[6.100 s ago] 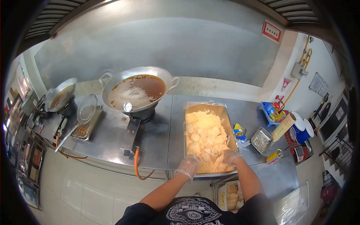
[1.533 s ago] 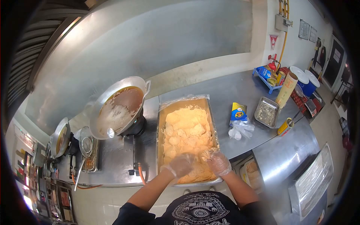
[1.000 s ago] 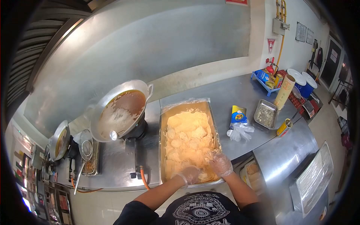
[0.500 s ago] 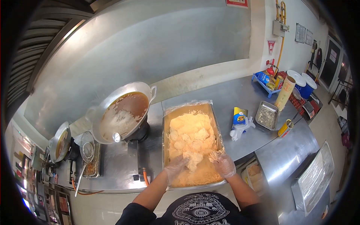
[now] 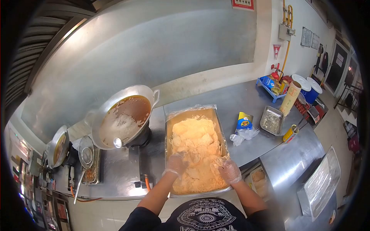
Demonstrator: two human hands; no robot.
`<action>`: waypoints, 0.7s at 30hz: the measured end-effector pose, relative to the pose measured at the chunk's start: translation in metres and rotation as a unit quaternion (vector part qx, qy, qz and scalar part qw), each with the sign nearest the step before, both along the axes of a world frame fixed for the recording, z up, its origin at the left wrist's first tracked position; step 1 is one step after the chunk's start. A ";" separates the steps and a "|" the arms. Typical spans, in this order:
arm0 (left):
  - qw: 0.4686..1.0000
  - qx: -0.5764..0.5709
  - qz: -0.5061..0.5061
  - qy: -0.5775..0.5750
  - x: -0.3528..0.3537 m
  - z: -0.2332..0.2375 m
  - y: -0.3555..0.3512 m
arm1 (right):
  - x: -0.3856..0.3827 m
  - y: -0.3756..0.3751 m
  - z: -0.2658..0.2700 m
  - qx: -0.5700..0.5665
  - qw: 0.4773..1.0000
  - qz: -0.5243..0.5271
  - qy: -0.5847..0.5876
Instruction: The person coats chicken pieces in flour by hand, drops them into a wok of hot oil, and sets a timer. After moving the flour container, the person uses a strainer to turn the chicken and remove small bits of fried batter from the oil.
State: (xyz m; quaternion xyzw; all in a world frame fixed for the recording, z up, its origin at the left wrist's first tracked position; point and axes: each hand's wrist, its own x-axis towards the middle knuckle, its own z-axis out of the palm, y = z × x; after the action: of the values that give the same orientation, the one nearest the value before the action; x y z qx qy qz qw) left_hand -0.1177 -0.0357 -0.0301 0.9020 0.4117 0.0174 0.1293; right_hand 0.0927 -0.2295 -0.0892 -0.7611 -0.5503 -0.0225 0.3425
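A deep metal tray [image 5: 168, 134] in front of me holds pale orange breading flour [image 5: 196, 184] with several lumpy, flour-coated pieces [image 5: 192, 133] heaped toward its far end. My left hand [image 5: 176, 164], in a clear plastic glove, is over the tray's left side at the breading; motion smears its fingers. Also gloved, my right hand [image 5: 230, 171] is at the right rim with its fingers curled round a coated piece [image 5: 218, 161]. What lies inside the coating is hidden.
Left of the tray, a large wok [image 5: 144, 90] of foaming brown oil sits on a burner. A long-handled strainer [image 5: 86, 154] lies farther left. To the right are a plastic bag [image 5: 244, 135], a small metal pan [image 5: 266, 124], a can [image 5: 290, 134] and a plastic-wrapped tray [image 5: 322, 186].
My left hand has moved slightly left and up, away from the coated piece between the hands, which now lies in the breading. My right hand stays near the right rim.
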 end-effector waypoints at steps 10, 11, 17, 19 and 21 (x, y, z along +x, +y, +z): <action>0.969 0.024 -0.227 0.093 0.052 -0.008 0.034 | -0.016 -0.006 0.039 -0.021 0.997 0.047 0.057; 0.964 0.034 -0.244 0.097 0.055 -0.013 0.035 | -0.017 -0.006 0.039 -0.031 0.996 0.064 0.055; 0.927 0.105 -0.320 0.166 0.075 -0.050 0.044 | -0.017 -0.010 0.020 -0.008 0.995 0.080 0.062; 0.941 0.054 -0.308 0.129 0.067 -0.049 0.048 | -0.022 -0.010 0.043 0.003 0.996 0.074 0.047; 0.930 0.060 -0.313 0.182 0.061 -0.044 0.048 | -0.024 -0.010 0.042 -0.017 0.997 0.066 0.043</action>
State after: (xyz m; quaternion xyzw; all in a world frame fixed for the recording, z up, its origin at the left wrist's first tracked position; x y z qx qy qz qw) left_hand -0.0567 0.0119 -0.0746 0.9787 0.1236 -0.1641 -0.0034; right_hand 0.0686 -0.2396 -0.0468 -0.7294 -0.5840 0.0425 0.3537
